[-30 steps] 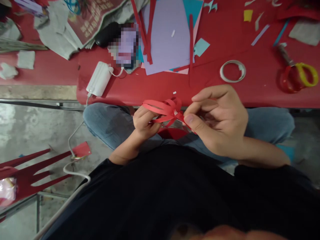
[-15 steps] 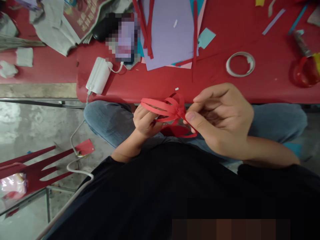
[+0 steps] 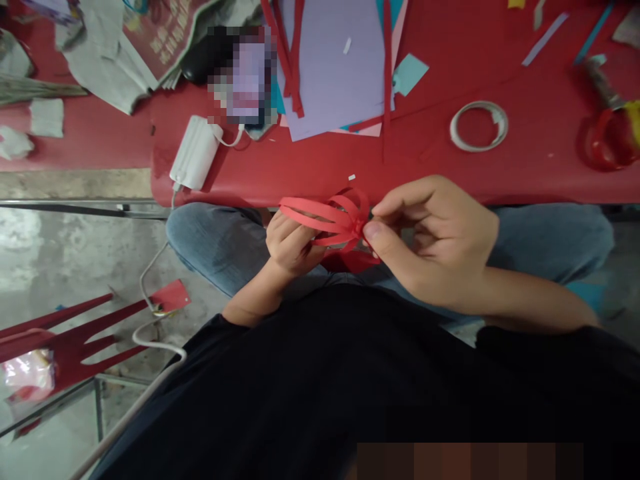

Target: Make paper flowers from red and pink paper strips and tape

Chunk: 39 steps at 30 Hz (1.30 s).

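Looped red paper strips [image 3: 320,212], joined in a bunch at their right end, are held above my lap close to the table edge. My left hand [image 3: 293,243] is closed round the loops from below and behind, its fingertips partly hidden by the strips. At the joined end, my right hand [image 3: 435,243] pinches the red paper between thumb and fingers; its index finger is bent just above the joint. How the strips are fastened there is too small to make out.
On the red table [image 3: 430,180] lie purple paper sheets [image 3: 340,80] with red strips, a tape roll [image 3: 454,127], red-handled scissors [image 3: 607,143], a white power bank [image 3: 196,152] with a cable and newspaper [image 3: 107,60]. A red chair [image 3: 65,353] stands at the left.
My right hand has moved slightly left, its thumb and index finger now right at the joined end of the strips. A strip that hung below my right fingers no longer shows. The left hand stays put.
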Each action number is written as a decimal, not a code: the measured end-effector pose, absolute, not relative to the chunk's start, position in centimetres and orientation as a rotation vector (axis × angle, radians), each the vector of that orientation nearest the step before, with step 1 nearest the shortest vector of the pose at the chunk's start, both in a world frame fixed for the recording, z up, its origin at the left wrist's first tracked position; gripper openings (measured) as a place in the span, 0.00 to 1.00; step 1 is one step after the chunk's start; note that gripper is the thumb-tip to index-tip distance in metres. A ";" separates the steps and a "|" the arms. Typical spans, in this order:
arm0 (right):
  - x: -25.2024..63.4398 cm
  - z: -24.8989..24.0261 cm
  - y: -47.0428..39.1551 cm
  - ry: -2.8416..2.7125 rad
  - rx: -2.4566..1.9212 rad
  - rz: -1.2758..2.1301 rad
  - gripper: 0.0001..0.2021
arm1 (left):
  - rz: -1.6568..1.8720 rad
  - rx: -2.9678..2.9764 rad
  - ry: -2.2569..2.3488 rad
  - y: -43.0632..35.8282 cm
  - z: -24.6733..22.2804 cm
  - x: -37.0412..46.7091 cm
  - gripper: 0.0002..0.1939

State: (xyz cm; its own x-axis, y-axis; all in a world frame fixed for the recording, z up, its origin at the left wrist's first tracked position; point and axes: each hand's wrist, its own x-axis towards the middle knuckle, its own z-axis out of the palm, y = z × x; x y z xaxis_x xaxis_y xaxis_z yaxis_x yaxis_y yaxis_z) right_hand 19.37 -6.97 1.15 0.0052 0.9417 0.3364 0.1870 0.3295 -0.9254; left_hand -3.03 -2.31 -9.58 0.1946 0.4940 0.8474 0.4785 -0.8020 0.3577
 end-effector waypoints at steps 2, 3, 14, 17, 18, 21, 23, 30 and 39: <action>19.5 1.1 -6.9 -1.524 -1.101 0.744 0.06 | 1.730 2.403 0.957 -2.3 -9.4 -2.9 0.06; 19.6 1.0 -6.9 -1.557 -1.105 0.713 0.06 | 1.728 2.404 0.944 -2.3 -9.3 -2.9 0.05; 21.3 1.3 -6.1 -1.771 -1.079 0.508 0.03 | 1.641 2.296 1.003 -2.7 -9.2 -2.6 0.06; 22.4 1.2 -5.0 -1.843 -1.014 0.377 0.06 | 1.555 2.108 1.088 -3.0 -9.0 -2.5 0.03; 22.6 1.0 -4.4 -1.871 -0.967 0.293 0.10 | 1.535 2.051 1.094 -3.1 -8.9 -2.4 0.01; 23.0 0.1 -2.7 -1.941 -0.837 0.170 0.19 | 1.499 1.920 1.069 -3.1 -8.8 -2.3 0.06; 22.9 -0.7 -1.8 -1.974 -0.766 0.177 0.20 | 1.487 1.868 1.037 -3.1 -8.8 -2.2 0.08; 22.1 -2.4 -1.3 -2.108 -0.689 -0.099 0.22 | 1.480 1.863 0.954 -3.3 -9.1 -2.0 0.05; 21.5 -4.2 -1.5 -2.065 -0.803 0.066 0.16 | 1.472 1.861 0.938 -3.5 -9.4 -1.9 0.04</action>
State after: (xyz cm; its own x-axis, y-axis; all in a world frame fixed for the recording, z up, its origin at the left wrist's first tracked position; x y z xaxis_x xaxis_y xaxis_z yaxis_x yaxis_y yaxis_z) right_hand 21.48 -1.51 -4.15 -0.3915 0.5642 0.7269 0.5165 0.7885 -0.3338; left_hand -1.88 -3.50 -9.43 0.1431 0.8118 0.5661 0.1699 -0.5837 0.7940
